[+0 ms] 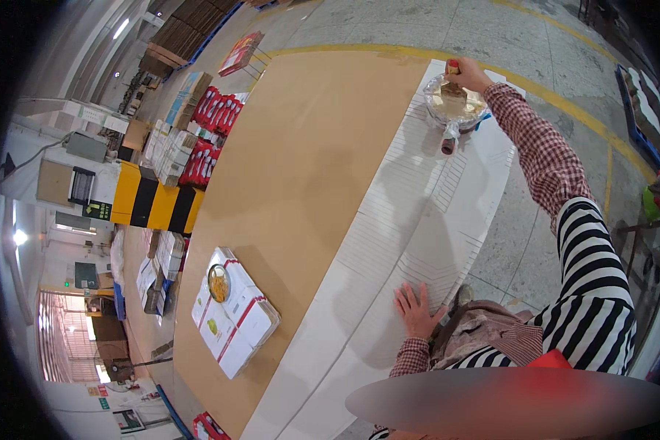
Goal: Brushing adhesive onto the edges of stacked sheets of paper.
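Observation:
My right hand (471, 73) reaches far out and grips the handle of a wide brush (453, 88) that dips into a round bowl of pale yellowish paste (456, 106). The bowl stands at the far end of a long white sheet (418, 220) lying on a brown table (301, 161). A second brush or small tool (449, 141) leans against the bowl's near side. My left hand (416, 309) lies flat, fingers spread, on the near part of the white sheet. Both sleeves are red checked under black-and-white striped cuffs.
A stack of flat white-and-red printed cartons (233, 312) with a small round tin (218, 282) on top sits on the table's left part. Red packages and boxes (205, 125) line the floor beyond. A yellow-black striped post (154, 202) stands left. Grey floor with yellow lines lies to the right.

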A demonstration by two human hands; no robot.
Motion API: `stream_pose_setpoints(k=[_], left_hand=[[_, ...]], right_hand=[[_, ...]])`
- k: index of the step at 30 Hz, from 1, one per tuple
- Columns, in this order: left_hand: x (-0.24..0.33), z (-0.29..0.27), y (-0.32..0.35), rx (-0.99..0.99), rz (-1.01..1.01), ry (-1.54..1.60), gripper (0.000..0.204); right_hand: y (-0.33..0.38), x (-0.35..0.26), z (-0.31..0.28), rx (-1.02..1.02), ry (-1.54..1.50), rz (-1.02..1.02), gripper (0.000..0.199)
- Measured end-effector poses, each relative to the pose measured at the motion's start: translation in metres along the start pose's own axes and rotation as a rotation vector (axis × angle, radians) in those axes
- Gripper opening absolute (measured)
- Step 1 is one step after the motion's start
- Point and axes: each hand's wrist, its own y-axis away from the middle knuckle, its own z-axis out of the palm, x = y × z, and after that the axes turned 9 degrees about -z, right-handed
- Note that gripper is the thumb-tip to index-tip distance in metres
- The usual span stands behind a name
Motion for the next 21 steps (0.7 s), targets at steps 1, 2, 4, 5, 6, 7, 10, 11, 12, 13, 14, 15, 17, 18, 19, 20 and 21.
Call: stream_pose_setpoints(k=[1, 2, 4, 5, 6, 7, 10, 11, 12, 13, 14, 15, 17, 18, 19, 20, 21], left_hand=[[-0.001, 0.001, 0.000, 0.003, -0.006, 0.002, 0.082], [-0.003, 0.000, 0.001, 0.008, 0.000, -0.011, 0.085], [-0.003, 0.003, 0.001, 0.012, 0.007, -0.018, 0.087], [-0.003, 0.004, 0.000, 0.015, 0.016, -0.037, 0.087], [-0.003, 0.005, 0.000, 0.016, 0.025, -0.058, 0.086], [-0.003, 0.007, 0.000, 0.013, 0.025, -0.055, 0.086], [-0.003, 0.006, 0.000, 0.052, 0.034, -0.061, 0.085], [-0.003, 0.005, 0.000, 0.042, 0.028, -0.072, 0.084], [-0.003, 0.004, 0.000, 0.030, 0.023, -0.081, 0.084], [-0.003, 0.003, -0.001, 0.021, 0.022, -0.080, 0.084], [-0.005, 0.001, -0.001, 0.026, 0.029, -0.088, 0.083], [-0.008, -0.001, -0.001, 0.030, 0.035, -0.097, 0.081], [-0.009, -0.006, -0.002, 0.028, 0.042, -0.113, 0.080], [-0.007, -0.008, -0.004, 0.039, 0.058, -0.124, 0.079], [-0.010, -0.010, -0.002, 0.017, 0.048, -0.134, 0.079], [-0.015, -0.011, -0.002, 0.040, 0.048, -0.142, 0.078], [-0.018, -0.012, -0.001, 0.058, 0.049, -0.148, 0.077]], right_hand=[[-0.003, -0.001, -0.001, 0.018, 0.030, 0.010, 0.029], [-0.005, -0.001, -0.003, 0.023, 0.043, -0.011, 0.030], [-0.010, 0.003, -0.011, -0.006, 0.022, -0.006, 0.027], [-0.012, 0.005, -0.016, -0.032, 0.000, 0.004, 0.024], [-0.014, 0.005, -0.015, 0.005, 0.043, -0.006, 0.021], [-0.012, 0.005, -0.015, 0.002, 0.046, -0.005, 0.021], [-0.004, -0.002, -0.013, 0.075, 0.013, -0.099, 0.018], [0.001, -0.006, -0.010, 0.085, 0.094, -0.151, 0.019], [0.007, -0.009, -0.009, 0.093, 0.177, -0.202, 0.020], [0.013, -0.011, -0.007, 0.086, 0.176, -0.196, 0.020], [0.018, -0.018, -0.001, 0.013, 0.141, -0.194, 0.022], [0.025, -0.026, 0.005, -0.059, 0.102, -0.191, 0.024], [0.035, -0.034, 0.011, -0.053, 0.093, -0.209, 0.023], [0.036, -0.030, 0.009, -0.033, 0.107, -0.249, 0.025], [0.037, -0.035, 0.013, -0.017, 0.107, -0.289, 0.027], [0.034, -0.039, 0.013, -0.035, 0.088, -0.279, 0.025], [0.033, -0.042, 0.015, -0.057, 0.071, -0.265, 0.024]])
